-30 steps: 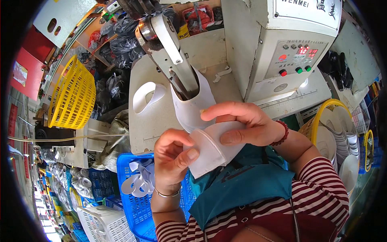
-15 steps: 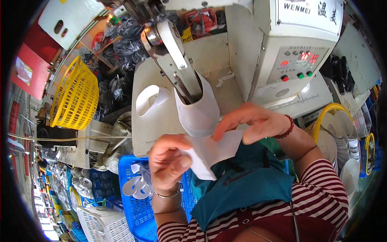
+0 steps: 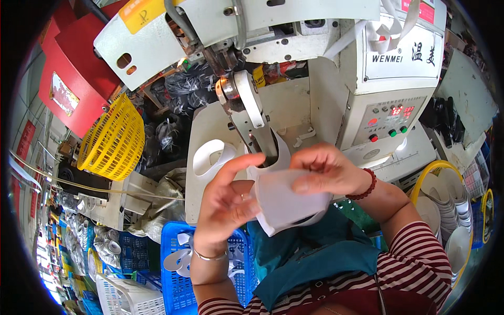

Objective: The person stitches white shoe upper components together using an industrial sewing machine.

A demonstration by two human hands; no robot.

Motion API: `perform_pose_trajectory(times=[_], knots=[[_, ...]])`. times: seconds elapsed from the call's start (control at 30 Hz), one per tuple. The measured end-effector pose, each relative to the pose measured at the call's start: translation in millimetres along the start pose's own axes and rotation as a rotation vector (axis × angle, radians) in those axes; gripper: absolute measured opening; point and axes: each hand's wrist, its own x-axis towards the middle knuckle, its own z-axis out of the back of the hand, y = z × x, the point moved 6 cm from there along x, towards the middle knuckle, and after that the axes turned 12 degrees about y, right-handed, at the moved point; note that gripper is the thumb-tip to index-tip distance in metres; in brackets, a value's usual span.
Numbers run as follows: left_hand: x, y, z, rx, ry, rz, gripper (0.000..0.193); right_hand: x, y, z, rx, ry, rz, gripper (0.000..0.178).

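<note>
Between my hands is a white, slightly see-through curved sheet piece (image 3: 281,202), its shape like a shoe part. My right hand (image 3: 331,170) pinches its upper right edge, thumb over its face. At its left edge is my left hand (image 3: 226,202), thumb and bent fingers gripping the border, index finger stretched above; this hand is a little blurred. Just behind them, a narrow metal machine arm (image 3: 254,118) reaches down into another white piece (image 3: 282,149), partly hidden by my fingers and the held piece. A white looped band (image 3: 223,157) lies on the machine table left of the arm.
The control box (image 3: 388,123) with lit display and buttons stands right. A blue basket (image 3: 176,294) with white pieces is below left, a yellow basket (image 3: 118,142) farther up. White stacked pieces (image 3: 443,184) fill a yellow-rimmed basket at right. White scraps (image 3: 306,135) lie behind the arm.
The view has tilted up, showing more of the machine's top. The held piece has turned from a folded, angled pose to a broad face, and my left index finger has stretched out.
</note>
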Motion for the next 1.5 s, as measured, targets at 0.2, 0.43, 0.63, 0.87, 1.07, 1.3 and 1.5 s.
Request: perform_pose_trajectory(times=[0.2,0.43,0.63,0.87,1.07,1.3,1.5], knots=[[23.5,-9.3,55.7,0.002,-0.046,0.078,0.023,29.6,43.0,15.4,-0.302,-0.141,0.302,0.013],[68.2,-58.6,75.1,0.232,-0.144,-0.089,0.010,62.9,43.9,59.6,-0.049,-0.339,0.468,0.009],[85.9,-50.7,93.9,0.109,-0.129,-0.103,0.008,73.3,40.3,71.9,0.049,-0.395,0.523,0.010],[95.8,-46.0,102.1,0.003,-0.169,-0.102,0.010,81.1,34.9,82.5,0.114,-0.490,0.544,0.010],[106.5,-35.7,107.7,-0.119,-0.162,-0.053,0.012,80.7,34.9,86.2,0.217,-0.424,0.505,0.009],[113.2,-26.4,115.2,-0.196,-0.202,-0.051,0.023,83.7,33.0,82.6,0.331,-0.579,0.489,0.010],[114.2,-24.3,116.9,-0.221,-0.116,-0.046,0.024,82.4,30.1,89.5,0.356,-0.521,0.492,0.009]])
